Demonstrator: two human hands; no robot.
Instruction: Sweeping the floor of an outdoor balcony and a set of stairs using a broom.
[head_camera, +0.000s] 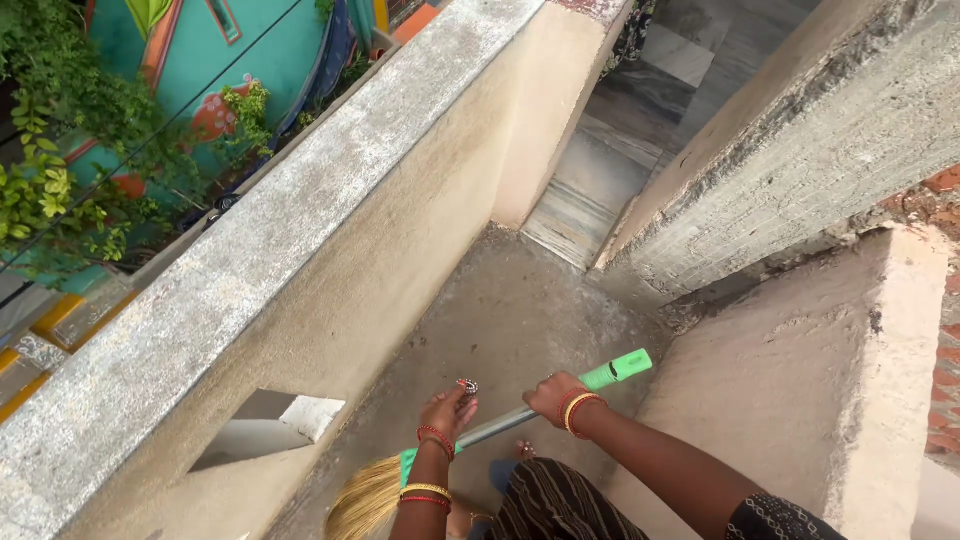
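A broom (500, 425) with a metal shaft and green grip is held slantwise over a rough grey concrete floor (500, 310). The right hand (556, 395) is closed round the shaft just below the green end; the left hand (447, 410) is wrapped round it lower down, near the straw bristles (365, 500) at the floor's near edge. The floor is bounded on the left by a plastered parapet (300, 230), on the right by a stepped wall (800, 380). Grey steps (620, 150) are seen at its far edge.
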